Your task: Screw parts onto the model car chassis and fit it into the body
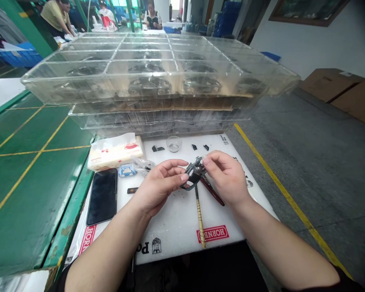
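A small dark grey, frame-like plastic model part (196,173) is held up between my two hands over the white work surface. My left hand (162,182) pinches its left side between thumb and fingers. At its upper right end, the fingertips of my right hand (226,174) are closed on it; whether they also hold a smaller piece is hidden. Beneath my right hand lies a tool with dark red handles (212,191), partly covered. A thin stick with a yellow-wrapped handle (200,217) lies below the part. Small black pieces (158,149) and a clear round cup (174,144) sit beyond my hands.
Stacked clear compartment trays (158,103) with dark parts inside rise behind the work surface. At left are a tissue pack (114,156), a phone (102,197) and a green table (21,162). Cardboard boxes (331,85) stand at right. Other people (56,18) are in the background.
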Tool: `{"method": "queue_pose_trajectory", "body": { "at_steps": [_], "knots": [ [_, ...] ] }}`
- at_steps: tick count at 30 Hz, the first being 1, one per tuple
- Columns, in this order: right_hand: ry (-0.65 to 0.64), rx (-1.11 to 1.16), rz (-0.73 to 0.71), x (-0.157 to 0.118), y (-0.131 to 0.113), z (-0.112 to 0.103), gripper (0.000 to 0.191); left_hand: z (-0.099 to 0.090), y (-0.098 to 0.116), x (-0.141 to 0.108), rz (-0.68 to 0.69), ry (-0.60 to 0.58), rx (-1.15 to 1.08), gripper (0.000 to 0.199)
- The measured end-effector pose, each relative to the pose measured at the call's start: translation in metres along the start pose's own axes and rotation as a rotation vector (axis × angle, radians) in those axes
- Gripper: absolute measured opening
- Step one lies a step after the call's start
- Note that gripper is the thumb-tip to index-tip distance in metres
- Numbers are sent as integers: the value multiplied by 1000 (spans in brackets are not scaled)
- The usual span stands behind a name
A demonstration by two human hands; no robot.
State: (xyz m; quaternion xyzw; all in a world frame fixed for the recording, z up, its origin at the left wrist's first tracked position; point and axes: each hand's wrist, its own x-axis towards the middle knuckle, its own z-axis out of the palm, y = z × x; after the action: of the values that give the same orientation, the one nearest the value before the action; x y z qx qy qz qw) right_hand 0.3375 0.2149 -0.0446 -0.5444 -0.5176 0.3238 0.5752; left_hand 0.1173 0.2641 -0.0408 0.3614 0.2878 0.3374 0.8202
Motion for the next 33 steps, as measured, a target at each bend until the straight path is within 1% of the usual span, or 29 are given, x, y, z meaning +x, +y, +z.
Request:
{"method": "queue_pose_trajectory", "body": {
  "at_steps": [2, 3, 6, 9, 12, 14, 16, 19, 22, 24, 26, 29, 33],
  "knots": [
    [32, -72, -104, -1, -6, 1, 51, -2, 0, 0, 30, -18, 4, 52],
    [37, -89, -130, -1, -10, 2, 50, -2, 0, 0, 43, -24, 5, 52],
    [24, -112, -129, -2, -22, 2, 48, -4, 0, 0, 72, -41, -13, 52],
    [-21, -163, -131, 3, -39, 1, 44, -4, 1, 1, 76, -69, -73, 51],
    [-79, -220, -150, 15, -56, 1, 40, -5, 2, 1, 75, -90, -137, 48],
    [-110, -225, -146, 27, -60, 3, 41, -5, 3, 1, 86, -98, -149, 50],
    [-132, -193, -119, 39, -55, 6, 44, -4, 3, 1, 117, -94, -133, 51],
    [-134, -73, -33, 49, -37, 11, 48, -3, 2, 2, 183, -51, -81, 50],
    [-103, 18, 29, 48, -17, 14, 52, -5, -3, 5, 225, 18, -32, 51],
    [-88, 45, 60, 45, -9, 13, 50, -6, -6, 7, 241, 48, -14, 51],
    [-85, 71, 90, 41, -6, 12, 47, -6, -7, 8, 252, 67, -4, 50],
    [-95, 101, 108, 38, -7, 10, 41, -5, -6, 7, 252, 112, 17, 51],
    [-119, 67, 91, 35, -11, 13, 34, -1, -2, 4, 197, 164, 29, 47]
  ]
}}
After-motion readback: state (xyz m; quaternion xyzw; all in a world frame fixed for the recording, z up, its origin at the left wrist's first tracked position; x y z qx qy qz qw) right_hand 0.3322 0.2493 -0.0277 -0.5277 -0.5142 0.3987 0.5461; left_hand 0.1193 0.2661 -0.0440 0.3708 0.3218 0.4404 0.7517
